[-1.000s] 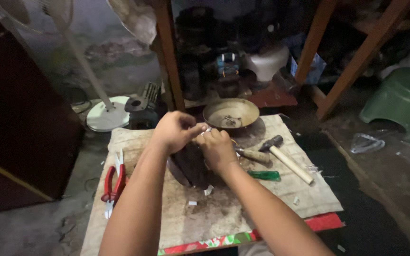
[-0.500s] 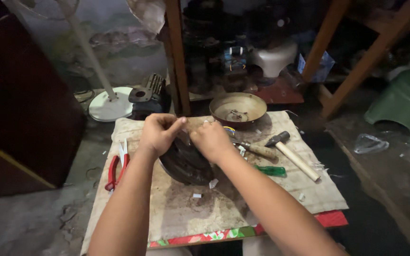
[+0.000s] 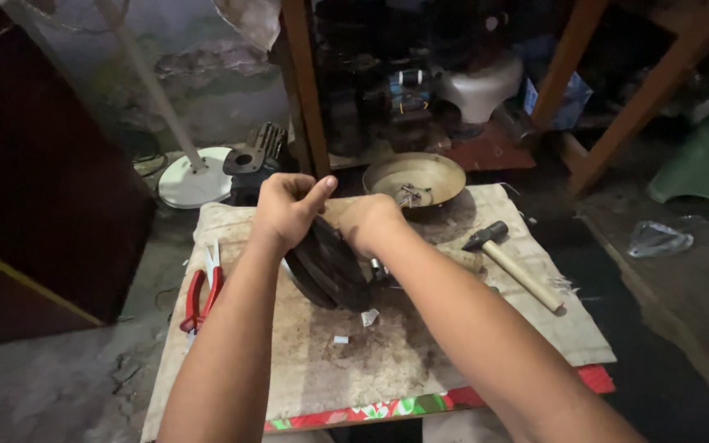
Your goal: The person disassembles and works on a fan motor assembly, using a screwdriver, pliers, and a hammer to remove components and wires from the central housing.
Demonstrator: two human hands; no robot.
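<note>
While red-handled pliers (image 3: pixel 201 289) lie at nine o'clock on the stained cloth-covered work board (image 3: pixel 387 353), the left hand (image 3: pixel 289 209) is curled shut over the top rim of a dark, round, ribbed metal part (image 3: pixel 330 267) at the centre. That disc stands tilted on edge, running from eleven to five o'clock, directly below both hands. The right hand (image 3: pixel 371 223) presses its upper edge; its fingers are hidden, probably gripping. At one o'clock sits a shallow brass-coloured bowl (image 3: pixel 414 179); at three, a wooden-handled hammer (image 3: pixel 514 267). Cluttered dim workshop floor surrounds.
</note>
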